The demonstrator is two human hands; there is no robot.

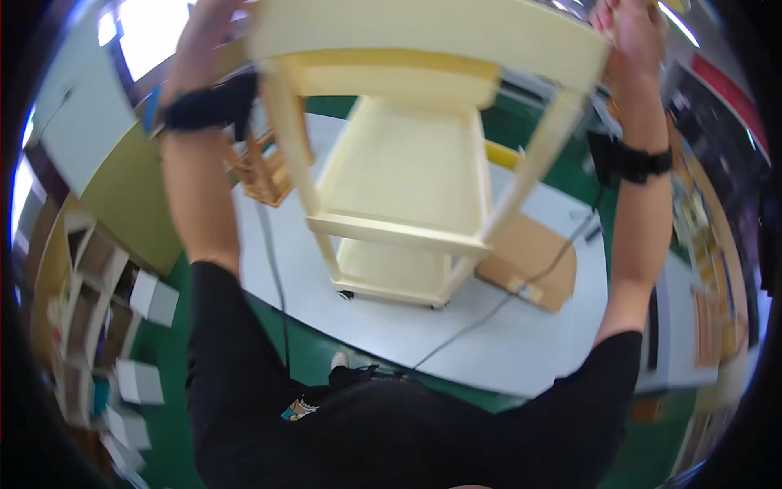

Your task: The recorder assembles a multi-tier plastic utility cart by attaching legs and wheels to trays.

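- By the right hand [639, 37], between 1 and 2 o'clock, the cart's upper corner is met with curled fingers; whether it is truly grasped cannot be told.
- By the upper edge the left hand [218, 23], near 11 o'clock, is mostly cut off and is blurred; its opening and any hold cannot be told.
- The centre is filled by one pale table [326, 330], partly covered by the cart.
- Toward 9 o'clock one shelving unit [94, 261] is seen, bent by the lens, its contents hard to make out.
- From the centre up to 12 o'clock one cream cart [407, 163] is seen, its casters over the table; three levels are counted, the highest cut off above.
- At 3 o'clock one brown cardboard piece [533, 261] is seen lying flat on the table, crossed by a cable [468, 328].
- At 8 o'clock four white boxes [155, 299] are counted along the shelving unit.
- At 10 o'clock one wooden object [265, 175] is partly hidden behind the cart.
- Two black bands [643, 165] are worn, one per forearm, at 10 and 2 o'clock.
- Near 7 o'clock one pale shoe [340, 359] is partly hidden.
- Two dark casters [346, 295] are visible beneath the cart.
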